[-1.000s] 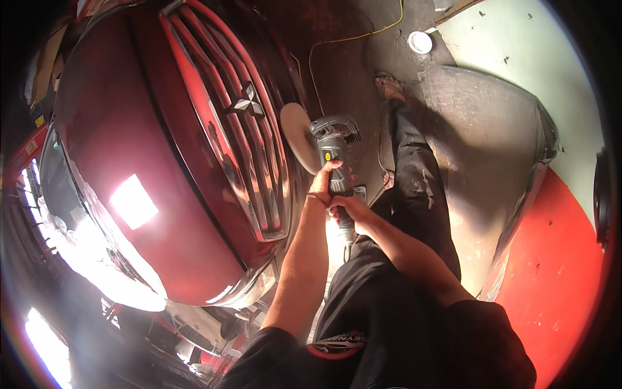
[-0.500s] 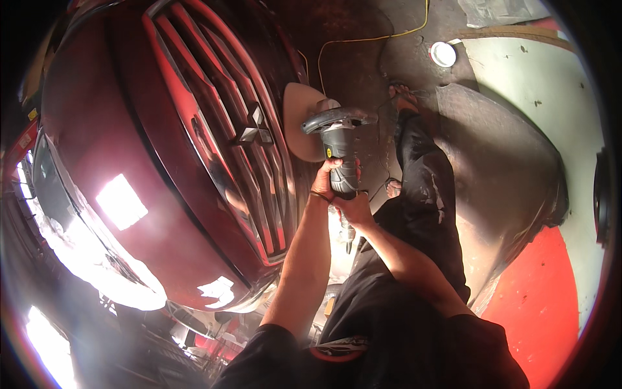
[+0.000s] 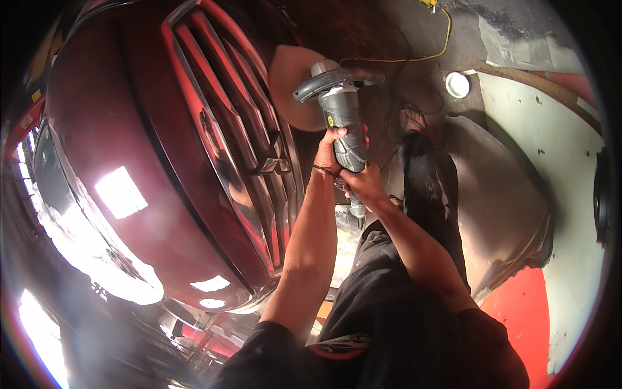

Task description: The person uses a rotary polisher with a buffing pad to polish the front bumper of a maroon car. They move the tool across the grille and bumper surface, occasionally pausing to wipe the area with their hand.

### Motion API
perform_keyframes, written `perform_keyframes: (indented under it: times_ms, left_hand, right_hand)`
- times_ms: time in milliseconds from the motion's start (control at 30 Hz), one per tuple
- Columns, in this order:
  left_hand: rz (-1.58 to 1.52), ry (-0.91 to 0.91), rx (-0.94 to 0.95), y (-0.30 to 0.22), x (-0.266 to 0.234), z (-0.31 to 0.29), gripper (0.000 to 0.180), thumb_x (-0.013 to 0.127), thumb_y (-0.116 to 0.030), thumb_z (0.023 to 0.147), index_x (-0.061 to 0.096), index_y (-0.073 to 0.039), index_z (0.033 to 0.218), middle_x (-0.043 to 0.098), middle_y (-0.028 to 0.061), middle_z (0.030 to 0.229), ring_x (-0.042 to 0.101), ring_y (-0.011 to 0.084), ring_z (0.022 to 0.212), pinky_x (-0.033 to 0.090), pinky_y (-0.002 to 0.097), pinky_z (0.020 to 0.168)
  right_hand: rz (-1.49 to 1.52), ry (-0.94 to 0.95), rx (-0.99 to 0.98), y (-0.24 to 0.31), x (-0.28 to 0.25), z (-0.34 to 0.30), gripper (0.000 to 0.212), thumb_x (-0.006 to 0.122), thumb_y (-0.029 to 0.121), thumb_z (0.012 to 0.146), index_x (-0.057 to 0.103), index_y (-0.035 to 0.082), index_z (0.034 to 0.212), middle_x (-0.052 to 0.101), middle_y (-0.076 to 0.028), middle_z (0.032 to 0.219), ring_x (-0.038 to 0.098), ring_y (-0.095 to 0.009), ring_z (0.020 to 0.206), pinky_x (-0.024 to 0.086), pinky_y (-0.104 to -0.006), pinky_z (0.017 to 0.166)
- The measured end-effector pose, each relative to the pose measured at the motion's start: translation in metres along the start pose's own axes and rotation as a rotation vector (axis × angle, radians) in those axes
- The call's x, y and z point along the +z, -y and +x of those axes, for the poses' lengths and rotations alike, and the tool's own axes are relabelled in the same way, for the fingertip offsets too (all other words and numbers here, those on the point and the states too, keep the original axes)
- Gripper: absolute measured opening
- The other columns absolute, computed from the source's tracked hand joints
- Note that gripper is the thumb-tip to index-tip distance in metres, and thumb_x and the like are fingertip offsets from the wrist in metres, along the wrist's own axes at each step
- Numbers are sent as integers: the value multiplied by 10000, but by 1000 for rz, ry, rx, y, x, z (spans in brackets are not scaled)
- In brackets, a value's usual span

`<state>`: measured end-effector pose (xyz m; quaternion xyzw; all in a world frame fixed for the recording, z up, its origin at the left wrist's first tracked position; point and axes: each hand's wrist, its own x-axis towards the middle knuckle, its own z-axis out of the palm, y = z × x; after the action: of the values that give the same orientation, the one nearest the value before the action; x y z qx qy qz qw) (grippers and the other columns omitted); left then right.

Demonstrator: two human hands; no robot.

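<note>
A grey and black car polisher point(image 3: 345, 120) with a curved black front handle point(image 3: 337, 81) is in both my hands. My left hand point(image 3: 329, 154) wraps round the middle of its body, thumb on top. Closer to me, my right hand point(image 3: 367, 183) grips the rear end, where the cord comes out. The polisher's wide tan pad point(image 3: 289, 91) stands on edge beside the dark red car's point(image 3: 97, 123) front. Next to the pad is the chrome-edged grille point(image 3: 227, 123) with its emblem point(image 3: 275, 164). I cannot tell whether the pad touches the bodywork.
On the floor, a yellow cord point(image 3: 414, 59) runs ahead of the polisher. A white round tub point(image 3: 457, 85) stands ahead to the right. Large panels, one brownish point(image 3: 499, 188), one pale point(image 3: 557, 142) and one red point(image 3: 518, 330), lie at the right. My foot point(image 3: 412, 119) is near the brownish panel.
Both hands and the polisher have moved farther forward along the grille, past the emblem. My view has shifted a little. The grip of both hands looks the same.
</note>
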<state>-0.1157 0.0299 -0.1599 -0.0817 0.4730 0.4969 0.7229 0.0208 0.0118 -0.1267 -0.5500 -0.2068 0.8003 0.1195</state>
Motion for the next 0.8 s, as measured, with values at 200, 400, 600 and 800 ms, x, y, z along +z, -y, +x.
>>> perform_keyframes:
  times_ms: [200, 400, 600, 800]
  left_hand:
    - [52, 136, 164, -62, 30, 25, 706, 798, -381, 785, 638, 73, 1303, 738, 189, 1123, 758, 308, 967, 663, 433, 840]
    - [106, 109, 178, -89, 41, 27, 660, 791, -363, 790, 662, 80, 1263, 749, 199, 1019, 762, 298, 908, 662, 433, 799]
    - [147, -58, 34, -40, 17, 15, 616, 790, -383, 811, 675, 31, 1252, 741, 177, 997, 748, 280, 887, 646, 425, 794]
    - [122, -149, -40, 25, -13, -18, 641, 824, -401, 792, 674, 1, 1269, 735, 159, 1051, 729, 272, 945, 619, 446, 865]
  right_hand:
    - [-166, 126, -198, 60, 6, 41, 219, 732, 159, 858, 688, -20, 738, 668, -85, 577, 677, -165, 505, 528, -345, 490]
    - [10, 281, -147, 84, 10, 48, 135, 720, 109, 858, 685, -9, 801, 661, -64, 652, 644, -154, 536, 512, -321, 492]
    - [154, 266, 63, 40, -4, 26, 100, 692, 77, 890, 666, -8, 844, 638, -86, 695, 625, -175, 560, 523, -332, 525]
    - [159, 309, 110, -15, -27, -10, 97, 700, 90, 873, 660, 3, 863, 637, -78, 706, 626, -171, 575, 518, -333, 533]
